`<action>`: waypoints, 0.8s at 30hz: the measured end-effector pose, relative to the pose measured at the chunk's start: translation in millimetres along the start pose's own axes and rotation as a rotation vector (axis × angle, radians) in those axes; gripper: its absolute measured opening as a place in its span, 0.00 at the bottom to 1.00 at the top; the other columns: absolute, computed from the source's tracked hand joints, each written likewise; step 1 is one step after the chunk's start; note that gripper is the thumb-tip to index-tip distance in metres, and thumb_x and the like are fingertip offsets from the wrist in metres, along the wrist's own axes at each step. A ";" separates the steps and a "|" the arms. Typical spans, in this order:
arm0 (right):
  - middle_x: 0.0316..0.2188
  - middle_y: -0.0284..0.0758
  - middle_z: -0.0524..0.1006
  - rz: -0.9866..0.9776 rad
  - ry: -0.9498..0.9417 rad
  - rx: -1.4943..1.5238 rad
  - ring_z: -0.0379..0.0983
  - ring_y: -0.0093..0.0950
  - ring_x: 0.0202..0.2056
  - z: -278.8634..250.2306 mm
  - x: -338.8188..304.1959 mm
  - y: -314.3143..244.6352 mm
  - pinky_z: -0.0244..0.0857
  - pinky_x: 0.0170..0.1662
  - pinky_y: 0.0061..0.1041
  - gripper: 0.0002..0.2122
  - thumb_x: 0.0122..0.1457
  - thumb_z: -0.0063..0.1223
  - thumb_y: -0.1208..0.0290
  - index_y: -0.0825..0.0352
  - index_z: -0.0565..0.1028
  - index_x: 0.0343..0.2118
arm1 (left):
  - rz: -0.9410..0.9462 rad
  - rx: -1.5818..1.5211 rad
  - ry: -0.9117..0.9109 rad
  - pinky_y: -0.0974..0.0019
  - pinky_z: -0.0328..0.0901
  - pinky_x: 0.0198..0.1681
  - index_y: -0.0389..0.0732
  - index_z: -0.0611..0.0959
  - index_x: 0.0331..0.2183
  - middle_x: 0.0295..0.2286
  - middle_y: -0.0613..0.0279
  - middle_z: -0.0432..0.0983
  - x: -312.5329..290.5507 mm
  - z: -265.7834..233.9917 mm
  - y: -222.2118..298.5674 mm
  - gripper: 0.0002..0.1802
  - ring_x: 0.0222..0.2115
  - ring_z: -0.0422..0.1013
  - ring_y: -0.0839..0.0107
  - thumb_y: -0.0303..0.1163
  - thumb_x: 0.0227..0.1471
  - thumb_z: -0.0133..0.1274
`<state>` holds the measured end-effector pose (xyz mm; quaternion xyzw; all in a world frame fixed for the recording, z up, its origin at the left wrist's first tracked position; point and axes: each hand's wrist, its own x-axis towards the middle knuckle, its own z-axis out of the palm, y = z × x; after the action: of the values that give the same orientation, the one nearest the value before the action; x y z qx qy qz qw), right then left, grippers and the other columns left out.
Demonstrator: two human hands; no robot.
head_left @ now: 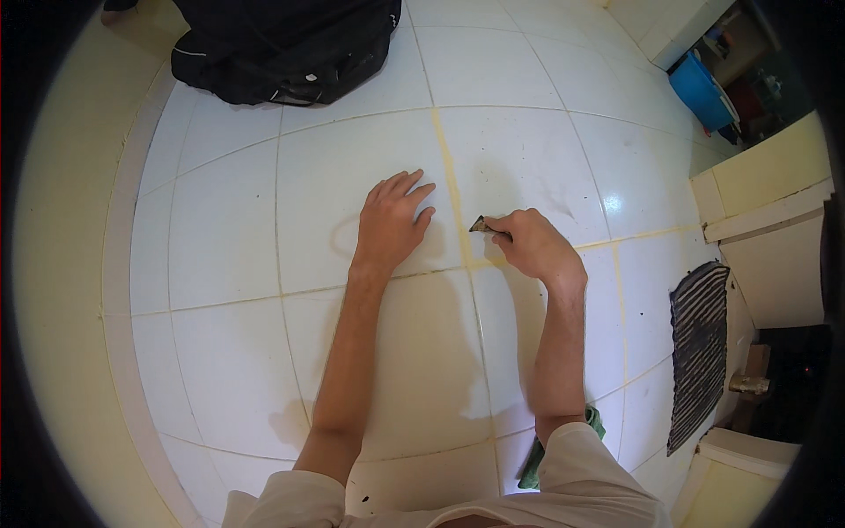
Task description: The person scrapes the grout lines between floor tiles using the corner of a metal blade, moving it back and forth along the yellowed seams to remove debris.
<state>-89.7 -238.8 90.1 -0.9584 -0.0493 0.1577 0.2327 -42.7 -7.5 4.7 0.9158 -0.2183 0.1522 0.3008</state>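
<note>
On the tiled floor [224, 224], a small tool [479, 225] beside a yellowed joint [451, 176].
From the head view I see the right hand [535, 246] clamped on it, the left hand [389, 231] with fingers apart; upper right, a blue tub [698, 94] (contents unclear from here).

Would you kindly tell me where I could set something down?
Bare tiles lie between left wall and left hand, and between that hand and the black bag; the right hand, tool and striped mat crowd the right.
</note>
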 end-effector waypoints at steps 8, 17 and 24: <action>0.31 0.50 0.81 0.041 -0.006 -0.025 0.76 0.44 0.29 -3.2 0.7 -10.0 0.72 0.37 0.39 0.16 0.61 0.51 0.80 0.61 0.83 0.48 | -0.012 0.004 -0.021 0.51 0.61 0.64 0.45 0.86 0.48 0.56 0.59 0.75 -1.3 4.3 -1.4 0.19 0.59 0.68 0.57 0.32 0.53 0.63; 0.21 0.50 0.75 -0.043 0.193 -0.038 0.71 0.42 0.22 9.4 8.4 -17.9 0.68 0.33 0.41 0.20 0.58 0.49 0.83 0.66 0.80 0.53 | -0.018 0.011 -0.007 0.50 0.60 0.65 0.46 0.85 0.48 0.57 0.60 0.75 -2.3 3.2 -2.1 0.19 0.59 0.67 0.58 0.33 0.52 0.64; 0.25 0.45 0.80 -0.064 0.220 -0.210 0.79 0.42 0.29 13.9 16.0 -26.6 0.74 0.36 0.40 0.19 0.56 0.53 0.80 0.64 0.81 0.51 | -0.024 0.005 -0.002 0.50 0.60 0.65 0.46 0.85 0.48 0.57 0.60 0.75 -4.2 5.9 -1.7 0.20 0.59 0.67 0.59 0.33 0.52 0.64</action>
<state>-79.7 -206.5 86.3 -0.9869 -0.0705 0.0384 0.1399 -44.6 -8.6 -2.5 0.9191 -0.2073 0.1484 0.3003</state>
